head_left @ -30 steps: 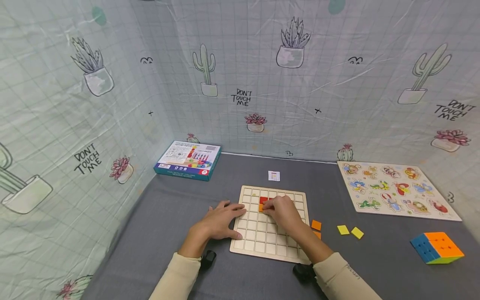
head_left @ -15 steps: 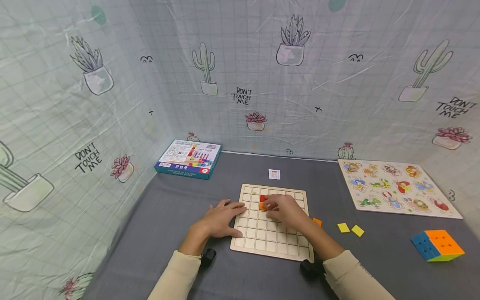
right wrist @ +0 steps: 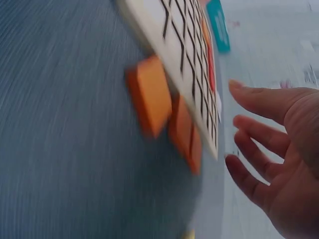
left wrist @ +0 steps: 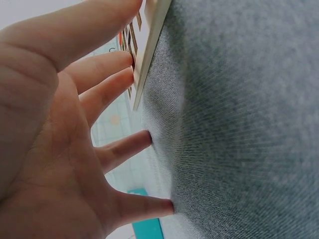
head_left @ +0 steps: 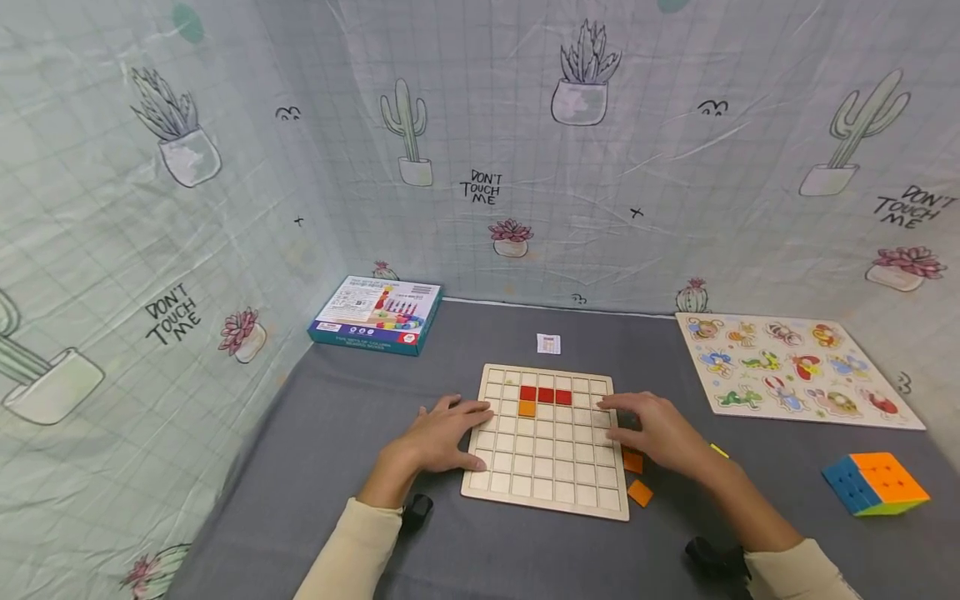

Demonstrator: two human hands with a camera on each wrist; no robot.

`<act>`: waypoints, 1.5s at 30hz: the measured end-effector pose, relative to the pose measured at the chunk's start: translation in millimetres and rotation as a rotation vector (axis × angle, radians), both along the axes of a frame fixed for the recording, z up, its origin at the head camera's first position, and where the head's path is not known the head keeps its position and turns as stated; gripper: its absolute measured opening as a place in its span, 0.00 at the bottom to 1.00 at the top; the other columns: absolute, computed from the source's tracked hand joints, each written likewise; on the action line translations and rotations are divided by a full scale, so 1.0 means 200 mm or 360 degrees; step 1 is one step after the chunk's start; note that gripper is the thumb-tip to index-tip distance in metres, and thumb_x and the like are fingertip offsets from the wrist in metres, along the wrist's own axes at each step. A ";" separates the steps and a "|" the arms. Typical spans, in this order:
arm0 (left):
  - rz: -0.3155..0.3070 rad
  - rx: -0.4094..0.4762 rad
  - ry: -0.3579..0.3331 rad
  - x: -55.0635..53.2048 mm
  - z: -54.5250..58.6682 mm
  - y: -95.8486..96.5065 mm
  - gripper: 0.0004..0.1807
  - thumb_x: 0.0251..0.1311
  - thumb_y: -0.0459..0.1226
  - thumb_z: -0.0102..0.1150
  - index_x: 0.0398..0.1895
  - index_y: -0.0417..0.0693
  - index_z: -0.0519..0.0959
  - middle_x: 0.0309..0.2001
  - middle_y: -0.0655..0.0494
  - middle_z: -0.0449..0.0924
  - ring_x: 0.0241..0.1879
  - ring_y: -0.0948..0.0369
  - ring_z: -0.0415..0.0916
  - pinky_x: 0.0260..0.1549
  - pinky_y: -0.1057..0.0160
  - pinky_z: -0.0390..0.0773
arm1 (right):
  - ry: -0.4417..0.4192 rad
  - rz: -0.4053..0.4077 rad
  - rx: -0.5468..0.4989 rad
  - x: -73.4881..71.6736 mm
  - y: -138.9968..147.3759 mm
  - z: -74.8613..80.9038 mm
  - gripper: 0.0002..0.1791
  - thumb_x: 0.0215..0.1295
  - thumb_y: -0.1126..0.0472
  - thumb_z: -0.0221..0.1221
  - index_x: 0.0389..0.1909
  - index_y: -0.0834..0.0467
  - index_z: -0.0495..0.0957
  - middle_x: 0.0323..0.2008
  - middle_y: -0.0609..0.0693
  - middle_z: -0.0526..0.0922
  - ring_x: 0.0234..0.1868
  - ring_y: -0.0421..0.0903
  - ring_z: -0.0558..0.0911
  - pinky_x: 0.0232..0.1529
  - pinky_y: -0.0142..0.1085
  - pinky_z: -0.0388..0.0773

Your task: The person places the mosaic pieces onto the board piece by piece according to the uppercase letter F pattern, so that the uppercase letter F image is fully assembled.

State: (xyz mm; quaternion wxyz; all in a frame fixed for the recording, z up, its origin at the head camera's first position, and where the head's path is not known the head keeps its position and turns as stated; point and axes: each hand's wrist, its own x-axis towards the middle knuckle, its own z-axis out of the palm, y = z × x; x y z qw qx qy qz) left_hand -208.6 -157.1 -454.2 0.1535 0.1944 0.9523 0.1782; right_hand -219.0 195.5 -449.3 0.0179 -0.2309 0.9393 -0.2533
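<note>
A wooden grid board (head_left: pixel 546 467) lies on the grey cloth. Three red square tiles (head_left: pixel 546 395) sit in a row in its upper cells, and one orange tile (head_left: pixel 527 408) lies just under the leftmost red one. My left hand (head_left: pixel 438 440) rests spread at the board's left edge; in the left wrist view some fingertips touch the board and others the cloth. Over the right edge hovers my right hand (head_left: pixel 660 437), fingers apart, holding nothing. Below it, loose orange tiles (head_left: pixel 640 492) lie beside the board. A yellow tile (head_left: pixel 718 450) shows partly behind the right forearm.
A small printed card (head_left: pixel 548 343) lies beyond the board. A boxed toy set (head_left: pixel 375 317) stands at the back left. To the right are an insect puzzle board (head_left: pixel 795 367) and a puzzle cube (head_left: pixel 876 485). Printed curtains (head_left: pixel 510 150) enclose the table's back and left.
My right hand has left the orange tile in its cell and moved right to the board's edge, uncovering the red row. The left hand stays in place.
</note>
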 end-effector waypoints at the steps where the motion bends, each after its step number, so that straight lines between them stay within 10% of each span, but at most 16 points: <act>1: -0.0001 0.0004 0.0001 0.00 0.00 0.00 0.43 0.55 0.51 0.74 0.75 0.58 0.69 0.78 0.60 0.64 0.80 0.42 0.52 0.69 0.20 0.51 | 0.0004 -0.0028 0.0025 0.01 0.04 0.00 0.25 0.62 0.58 0.70 0.61 0.57 0.82 0.59 0.58 0.85 0.61 0.62 0.80 0.58 0.60 0.79; 45: 0.0029 -0.0001 0.0004 0.00 0.00 0.00 0.43 0.54 0.51 0.75 0.75 0.58 0.70 0.78 0.59 0.64 0.80 0.42 0.52 0.69 0.20 0.50 | 0.0173 -0.0203 0.0039 0.16 0.13 -0.10 0.14 0.52 0.61 0.75 0.41 0.50 0.91 0.44 0.44 0.89 0.48 0.52 0.87 0.49 0.51 0.83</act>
